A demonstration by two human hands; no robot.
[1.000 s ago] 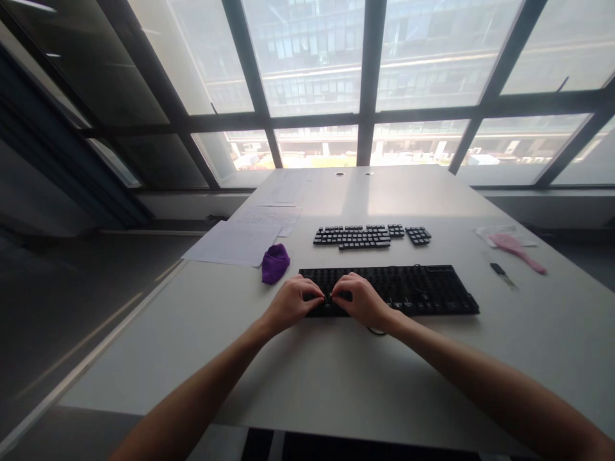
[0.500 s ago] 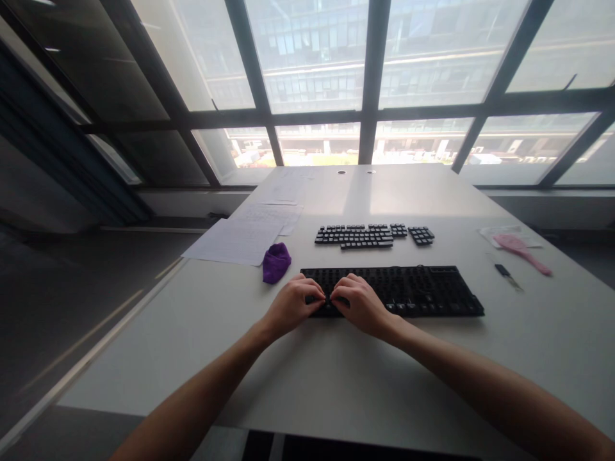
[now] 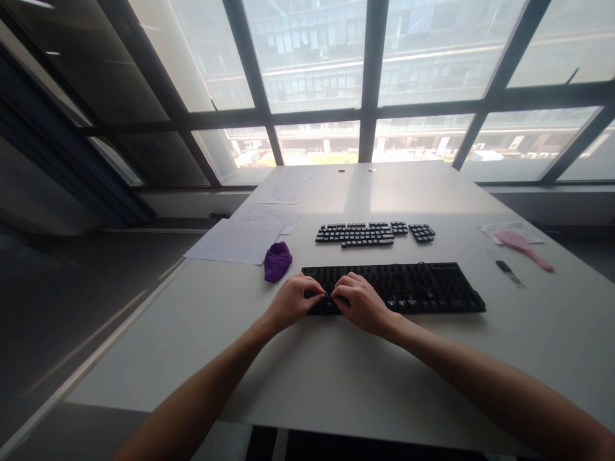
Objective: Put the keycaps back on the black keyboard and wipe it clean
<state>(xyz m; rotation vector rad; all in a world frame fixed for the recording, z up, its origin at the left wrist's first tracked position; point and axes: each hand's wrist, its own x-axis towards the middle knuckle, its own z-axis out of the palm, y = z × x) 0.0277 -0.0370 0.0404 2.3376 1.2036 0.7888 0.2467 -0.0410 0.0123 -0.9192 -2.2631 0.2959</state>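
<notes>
A black keyboard (image 3: 423,288) lies on the white table, most of its keycaps off and a few left along its front row. My left hand (image 3: 298,298) is over its left end, thumb and fingers pinched together near the front row. Close beside it, my right hand (image 3: 358,298) is also closed, its fingertips bent down to the same spot. Whatever sits between the fingertips is too small and hidden to make out. Behind the keyboard, the loose black keycaps (image 3: 355,234) are laid out in keyboard order, with a number-pad block (image 3: 421,233) at their right.
A crumpled purple cloth (image 3: 277,261) lies left of the keyboard, near sheets of paper (image 3: 235,240). Toward the right edge are a pink brush-like thing (image 3: 521,248) on a clear bag and a small dark-handled tool (image 3: 508,271). Large windows stand behind the table (image 3: 192,358).
Both hands stay at the keyboard's left end with only slight finger movement. The whole view has shifted a little; nothing else has visibly moved.
</notes>
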